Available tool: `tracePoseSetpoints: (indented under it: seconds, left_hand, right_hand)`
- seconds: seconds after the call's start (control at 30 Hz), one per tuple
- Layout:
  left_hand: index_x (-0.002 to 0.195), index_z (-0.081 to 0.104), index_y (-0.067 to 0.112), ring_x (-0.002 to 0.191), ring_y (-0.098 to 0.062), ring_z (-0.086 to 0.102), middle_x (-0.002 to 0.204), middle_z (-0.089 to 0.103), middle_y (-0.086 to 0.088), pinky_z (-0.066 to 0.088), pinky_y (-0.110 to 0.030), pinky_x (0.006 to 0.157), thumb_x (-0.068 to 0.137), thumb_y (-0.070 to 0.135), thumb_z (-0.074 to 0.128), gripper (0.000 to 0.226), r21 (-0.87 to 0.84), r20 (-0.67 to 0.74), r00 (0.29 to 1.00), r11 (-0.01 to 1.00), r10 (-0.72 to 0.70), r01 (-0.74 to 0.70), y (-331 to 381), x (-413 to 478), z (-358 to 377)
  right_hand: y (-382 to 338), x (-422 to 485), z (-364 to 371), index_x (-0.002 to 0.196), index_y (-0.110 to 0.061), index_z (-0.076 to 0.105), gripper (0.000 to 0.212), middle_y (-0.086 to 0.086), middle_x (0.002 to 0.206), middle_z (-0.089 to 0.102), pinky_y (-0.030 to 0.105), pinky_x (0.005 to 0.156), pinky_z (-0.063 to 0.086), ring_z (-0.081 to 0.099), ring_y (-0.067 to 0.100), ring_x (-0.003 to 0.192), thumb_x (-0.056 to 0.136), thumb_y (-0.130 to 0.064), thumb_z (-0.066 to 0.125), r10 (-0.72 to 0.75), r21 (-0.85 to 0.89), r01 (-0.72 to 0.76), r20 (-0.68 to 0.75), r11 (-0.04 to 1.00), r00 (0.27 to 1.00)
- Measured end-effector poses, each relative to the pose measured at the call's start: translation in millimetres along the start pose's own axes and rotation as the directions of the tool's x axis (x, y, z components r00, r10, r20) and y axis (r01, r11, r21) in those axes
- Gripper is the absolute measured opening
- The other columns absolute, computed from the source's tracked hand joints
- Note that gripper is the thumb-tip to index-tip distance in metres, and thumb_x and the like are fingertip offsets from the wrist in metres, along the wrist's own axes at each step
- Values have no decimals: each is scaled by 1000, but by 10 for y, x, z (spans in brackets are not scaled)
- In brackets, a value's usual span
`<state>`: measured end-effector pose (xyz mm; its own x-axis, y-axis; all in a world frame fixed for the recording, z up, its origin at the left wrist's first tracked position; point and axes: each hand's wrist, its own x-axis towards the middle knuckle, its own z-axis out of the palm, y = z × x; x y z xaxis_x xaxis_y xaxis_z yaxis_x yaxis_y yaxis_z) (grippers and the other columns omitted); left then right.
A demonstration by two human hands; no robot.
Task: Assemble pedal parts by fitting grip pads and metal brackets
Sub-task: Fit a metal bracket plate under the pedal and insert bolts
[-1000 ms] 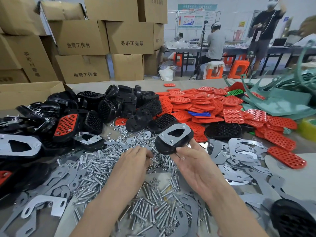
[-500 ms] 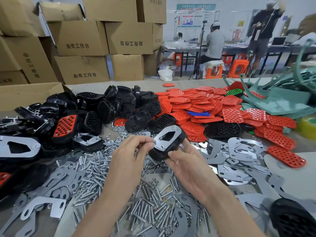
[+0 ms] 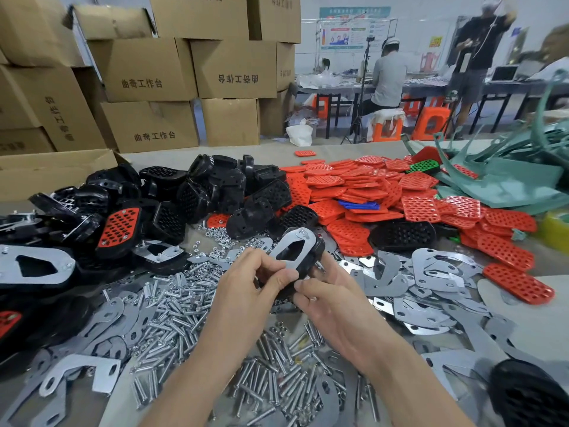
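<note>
workshop counter [image 3: 354, 147], grey, loaded with parts almost edge to edge. stacked cardboard boxes [image 3: 234, 69] stand behind its far left corner. a seated person [image 3: 391, 75] is at another table beyond the far edge.

we hold one black pedal body [image 3: 317, 252] above the middle of the counter, clear of the surface, far end tilted up. a metal bracket [image 3: 297, 243] lies flat against its upward face, with a bolt end [image 3: 303, 232] showing at the far tip. our left hand [image 3: 246, 291] pinches the near end of bracket and body between thumb and curled fingers. our right hand [image 3: 332, 300] grasps the body from below and from the right, fingers wrapped under it, thumb at its near edge.

under the hands, loose bolts [image 3: 184, 312] spread toward the near edge, with small nuts [image 3: 221, 234] just beyond them. loose brackets [image 3: 431, 272] overlap one another right of the middle. a pile of black pedal bodies [image 3: 215, 192] sits toward the far left. a heap of red grip pads [image 3: 369, 186] sits toward the far right, with a green pad [image 3: 425, 166] and a blue pad [image 3: 358, 205] among them. a pedal with red pad fitted [image 3: 118, 226] lies toward the left edge. teal plastic parts [image 3: 508, 180] fill the far right corner.
</note>
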<state>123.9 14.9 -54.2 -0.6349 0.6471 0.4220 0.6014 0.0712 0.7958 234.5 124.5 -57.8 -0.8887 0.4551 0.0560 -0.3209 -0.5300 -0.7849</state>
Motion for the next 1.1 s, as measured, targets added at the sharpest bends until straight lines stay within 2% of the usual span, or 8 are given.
tracePoseSetpoints:
  seconds: [0.2, 0.37, 0.5, 0.63, 0.77, 0.83, 0.93, 1.1]
  left_hand:
    - [79, 64, 33, 84, -5, 62, 89, 65, 16, 46, -17, 69, 83, 54, 66, 21, -2, 7, 1000, 1000, -2, 2, -1, -2, -4]
    - [82, 61, 37, 77, -5, 62, 85, 67, 16, 45, -22, 65, 79, 61, 66, 25, 8, 12, 999, 999, -36, 36, 2, -15, 11]
    - [80, 59, 36, 79, -5, 60, 87, 63, 16, 43, -16, 64, 77, 63, 62, 28, 37, 1, 1000, 999, 20, -20, 25, -31, 27]
    - [89, 70, 39, 95, -3, 62, 97, 63, 20, 46, -15, 77, 88, 40, 69, 2, 13, 21, 995, 995, 97, -97, 48, -44, 42]
    - [111, 71, 43, 103, -7, 59, 100, 57, 18, 45, -13, 85, 96, 26, 67, 23, -9, 104, 989, 994, 109, -108, 41, -56, 33]
    - [121, 62, 45, 100, -5, 58, 99, 56, 18, 42, -11, 85, 96, 27, 67, 31, -12, 90, 992, 996, 85, -84, 42, -58, 43]
    - [109, 58, 44, 94, -3, 58, 98, 58, 20, 42, -9, 80, 91, 32, 73, 26, -58, 34, 999, 998, 25, -23, 43, -44, 47]
    - [97, 65, 38, 96, -3, 59, 99, 54, 20, 43, -9, 79, 95, 37, 65, 3, 50, 31, 990, 989, 140, -142, 38, -55, 46]
  right_hand:
    - [-9, -2, 3, 134, -6, 60, 44, 24, 128, 69, 41, 101, 58, 68, 35, 122, 98, 14, 46, 24, 6, -24, -19, 1000, 1000]
    - [-5, 1, 1, 139, -8, 56, 37, 22, 132, 69, 54, 108, 51, 67, 38, 123, 102, -7, 57, 27, 45, -24, -61, 999, 998]
    - [3, 6, 1, 138, -9, 59, 39, 22, 131, 69, 48, 99, 58, 68, 39, 120, 99, -13, 61, -20, 42, 23, -68, 999, 998]
    - [-5, 16, -8, 118, -12, 73, 24, 25, 119, 73, 41, 85, 62, 76, 32, 99, 99, -5, 60, -56, 82, 63, -87, 995, 995]
    - [-10, 39, -27, 124, -9, 69, 29, 23, 119, 73, 35, 76, 62, 77, 26, 89, 98, -2, 58, -52, 110, 66, -130, 992, 990]
    - [-14, 46, -33, 131, -8, 66, 33, 23, 121, 73, 35, 77, 62, 76, 29, 97, 99, -3, 57, -50, 110, 66, -140, 992, 989]
    - [-20, 45, -36, 134, -6, 63, 38, 24, 124, 72, 39, 82, 62, 74, 34, 106, 96, -5, 59, -49, 119, 67, -148, 991, 988]
    - [-17, 23, -18, 121, -6, 67, 23, 26, 120, 73, 43, 84, 63, 74, 38, 104, 101, -2, 56, -30, 116, 46, -139, 992, 990]
